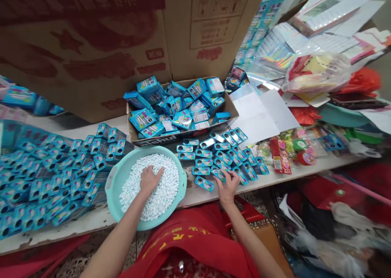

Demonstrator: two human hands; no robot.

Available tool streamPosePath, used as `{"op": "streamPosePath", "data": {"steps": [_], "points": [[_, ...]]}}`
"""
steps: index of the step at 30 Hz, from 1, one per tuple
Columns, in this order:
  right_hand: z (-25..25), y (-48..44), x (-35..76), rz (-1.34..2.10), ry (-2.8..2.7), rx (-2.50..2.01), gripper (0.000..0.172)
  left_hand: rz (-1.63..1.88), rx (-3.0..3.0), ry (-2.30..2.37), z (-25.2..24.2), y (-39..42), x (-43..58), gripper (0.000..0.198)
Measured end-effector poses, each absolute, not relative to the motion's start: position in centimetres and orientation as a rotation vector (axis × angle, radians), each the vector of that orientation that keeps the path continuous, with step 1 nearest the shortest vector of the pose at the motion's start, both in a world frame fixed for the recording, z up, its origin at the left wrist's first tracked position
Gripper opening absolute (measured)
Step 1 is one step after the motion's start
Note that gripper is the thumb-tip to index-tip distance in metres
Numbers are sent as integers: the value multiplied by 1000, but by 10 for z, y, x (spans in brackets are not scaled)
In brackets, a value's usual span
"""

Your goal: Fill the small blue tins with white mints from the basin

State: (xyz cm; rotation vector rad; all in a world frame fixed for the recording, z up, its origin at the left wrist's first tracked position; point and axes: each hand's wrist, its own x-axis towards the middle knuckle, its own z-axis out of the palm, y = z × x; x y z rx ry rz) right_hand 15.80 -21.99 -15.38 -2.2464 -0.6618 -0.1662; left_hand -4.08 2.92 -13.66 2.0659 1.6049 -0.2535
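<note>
My left hand [149,179] rests in a teal basin [114,190] full of small white pellets [165,196]; its fingers are curled down into the pile. My right hand [227,185] lies on the table edge with its fingertips pinched on a small blue tin [219,173] at the near side of a cluster of several such tins [220,154]. One more tin [203,183] lies just left of that hand.
A shallow cardboard tray [229,107] of blue packets sits behind the tins. A big cardboard box [91,46] stands at the back. Several blue tins [45,176] cover the table's left. Papers, bags and toys [305,107] crowd the right.
</note>
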Motion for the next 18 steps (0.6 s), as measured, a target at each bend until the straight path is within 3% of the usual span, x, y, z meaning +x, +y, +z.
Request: {"op": "streamPosePath", "data": {"steps": [6,11,14,18], "points": [[-124,-229,151,-342,-844,-2276,52,-72,2137,1677,-130,34,-44,62],[-62,-192,182,-475,-983,-2120,42,32,2043,1742,-132,46,-27,60],[-34,-107,226,-284,-1128,-1993,34,-49,2039,1621,-132,41,-14,61],[-34,21,273,295,-1084,-1899,38,-117,2088,1451,-126,23,-16,54]]}}
